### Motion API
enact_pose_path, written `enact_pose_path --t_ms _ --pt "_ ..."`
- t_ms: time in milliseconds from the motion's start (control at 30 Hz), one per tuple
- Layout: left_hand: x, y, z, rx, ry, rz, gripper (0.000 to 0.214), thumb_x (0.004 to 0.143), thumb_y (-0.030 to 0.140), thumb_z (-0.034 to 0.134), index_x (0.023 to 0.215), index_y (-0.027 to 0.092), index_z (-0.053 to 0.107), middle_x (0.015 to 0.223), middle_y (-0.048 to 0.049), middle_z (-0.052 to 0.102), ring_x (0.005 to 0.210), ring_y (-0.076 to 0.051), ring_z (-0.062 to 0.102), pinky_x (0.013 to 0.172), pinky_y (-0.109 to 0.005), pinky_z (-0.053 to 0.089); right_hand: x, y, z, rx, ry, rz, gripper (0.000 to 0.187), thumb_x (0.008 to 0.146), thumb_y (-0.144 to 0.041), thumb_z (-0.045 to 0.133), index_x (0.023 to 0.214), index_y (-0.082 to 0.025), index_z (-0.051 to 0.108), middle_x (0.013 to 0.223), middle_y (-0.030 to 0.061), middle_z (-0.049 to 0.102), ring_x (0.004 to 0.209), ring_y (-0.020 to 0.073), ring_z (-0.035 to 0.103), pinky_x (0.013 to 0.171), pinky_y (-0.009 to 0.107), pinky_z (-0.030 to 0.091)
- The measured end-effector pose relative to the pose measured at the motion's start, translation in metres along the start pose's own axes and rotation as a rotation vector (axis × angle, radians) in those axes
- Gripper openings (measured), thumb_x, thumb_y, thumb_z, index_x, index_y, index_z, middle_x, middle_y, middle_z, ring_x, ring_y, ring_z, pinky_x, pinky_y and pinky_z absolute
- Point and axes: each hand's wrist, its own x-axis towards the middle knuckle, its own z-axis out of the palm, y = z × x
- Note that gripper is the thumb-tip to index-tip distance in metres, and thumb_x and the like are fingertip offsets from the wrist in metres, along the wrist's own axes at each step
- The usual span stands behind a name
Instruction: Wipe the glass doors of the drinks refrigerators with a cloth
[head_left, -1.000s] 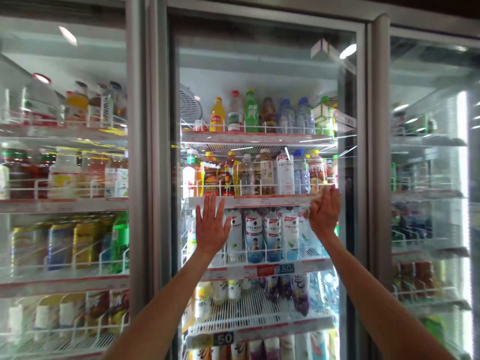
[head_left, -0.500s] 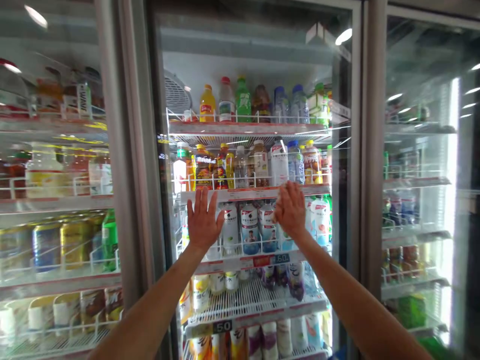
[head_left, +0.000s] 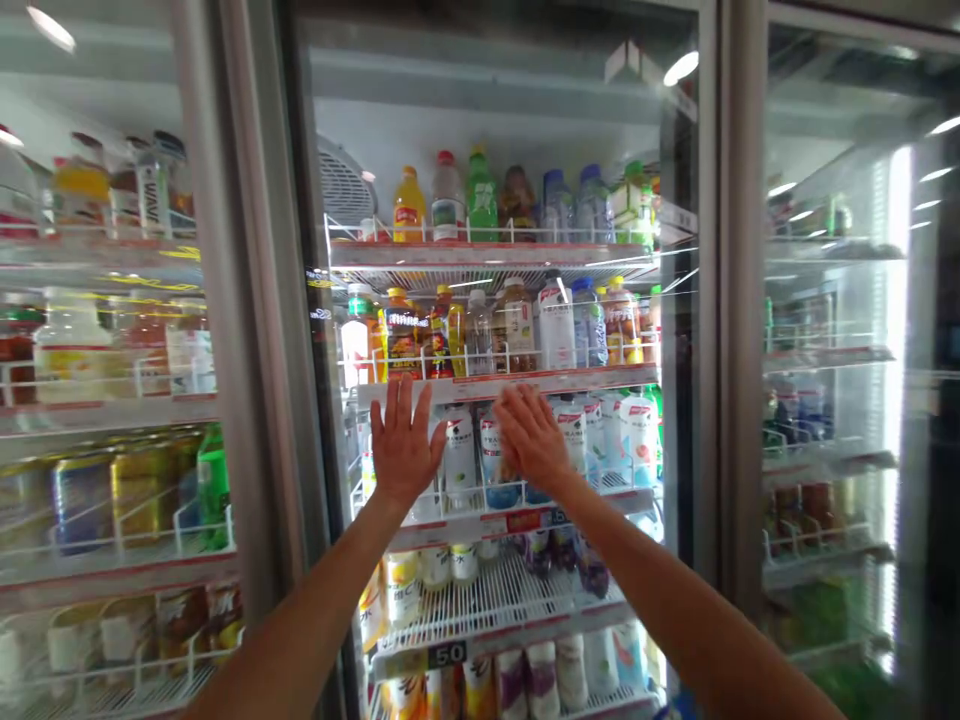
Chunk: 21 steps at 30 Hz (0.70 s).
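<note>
I stand before a drinks cooler with a glass door [head_left: 675, 300] in the middle. My left hand [head_left: 403, 445] lies flat on the glass with its fingers spread upward, in front of the third shelf. My right hand [head_left: 531, 436] is also flat on the glass, fingers stretched out and pointing up-left, a short way to the right of the left hand. Behind both hands stand white water bottles [head_left: 459, 455] on a wire shelf [head_left: 480, 525]. Neither hand holds anything.
Shelves of bottled drinks [head_left: 517, 205] fill the middle cabinet, with price tags [head_left: 447, 655] on the shelf fronts. A metal door frame [head_left: 247, 300] separates the left cabinet of cans [head_left: 135, 490]. Another glass-door cabinet [head_left: 825, 350] stands at the right.
My right hand has slid left across the glass, from near the door's right edge to close beside the left hand. The left hand has stayed flat in place.
</note>
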Motion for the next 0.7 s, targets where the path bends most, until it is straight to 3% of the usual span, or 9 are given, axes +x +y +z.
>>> enact_pose_path --t_ms 133,200,300,467,533,633,700 --pt "-0.001 0.001 0.000 0.020 -0.003 -0.003 0.061 0.087 0.033 0.046 0.142 0.021 0.024 0.150 -0.0107 0.018 0.140 -0.023 0.011 0.114 -0.046 0.012 -0.018 0.072 -0.020 -0.156 0.213 0.267 0.053 0.087 -0.024 0.038 0.139 -0.020 0.032 0.146 0.0092 0.031 0.137 0.0243 0.023 0.107 0.052 0.031" --pt "-0.001 0.002 0.001 0.031 -0.001 -0.007 0.061 0.087 0.033 0.046 0.142 0.020 0.024 0.150 -0.0108 0.018 0.140 -0.024 0.010 0.113 -0.046 0.012 -0.015 0.091 -0.021 -0.210 0.300 0.414 0.054 0.087 -0.024 0.036 0.140 -0.016 0.030 0.147 0.0121 0.029 0.136 0.0271 0.025 0.106 0.055 0.030" --pt "0.000 0.003 0.001 0.022 0.009 -0.009 0.060 0.087 0.033 0.046 0.142 0.020 0.025 0.150 -0.0109 0.018 0.140 -0.024 0.010 0.113 -0.046 0.011 0.006 0.075 -0.009 -0.201 0.327 0.486 0.056 0.088 -0.025 0.034 0.142 -0.018 0.025 0.148 0.0121 0.025 0.137 0.0293 0.021 0.106 0.058 0.029" --pt "-0.001 0.001 0.000 0.013 0.007 -0.002 0.060 0.087 0.033 0.046 0.142 0.021 0.024 0.150 -0.0104 0.019 0.140 -0.023 0.011 0.113 -0.045 0.011 0.043 -0.007 0.016 -0.051 0.104 0.212 0.052 0.089 -0.025 0.037 0.140 -0.024 0.029 0.148 0.0057 0.028 0.140 0.0236 0.013 0.111 0.049 0.027" --pt "-0.001 0.001 0.000 0.010 0.014 0.009 0.060 0.087 0.033 0.047 0.142 0.021 0.025 0.149 -0.0107 0.021 0.140 -0.022 0.012 0.113 -0.044 0.011 0.047 -0.022 0.016 -0.039 -0.005 0.078 0.047 0.089 -0.026 0.038 0.136 -0.024 0.037 0.146 0.0039 0.033 0.140 0.0219 0.013 0.112 0.046 0.027" --pt "-0.001 0.000 0.000 0.004 0.025 0.016 0.059 0.087 0.033 0.047 0.141 0.021 0.027 0.149 -0.0109 0.021 0.140 -0.023 0.012 0.114 -0.044 0.011 0.040 -0.002 0.005 -0.058 -0.084 -0.023 0.043 0.089 -0.027 0.038 0.131 -0.024 0.044 0.143 0.0025 0.038 0.140 0.0196 0.015 0.112 0.043 0.026" --pt "-0.001 0.000 0.001 0.001 0.025 0.013 0.059 0.087 0.033 0.047 0.141 0.020 0.027 0.149 -0.0109 0.021 0.140 -0.023 0.013 0.113 -0.044 0.011 0.032 0.033 -0.007 -0.112 -0.013 0.108 0.044 0.089 -0.027 0.035 0.132 -0.021 0.043 0.143 0.0045 0.038 0.139 0.0202 0.018 0.111 0.045 0.027"
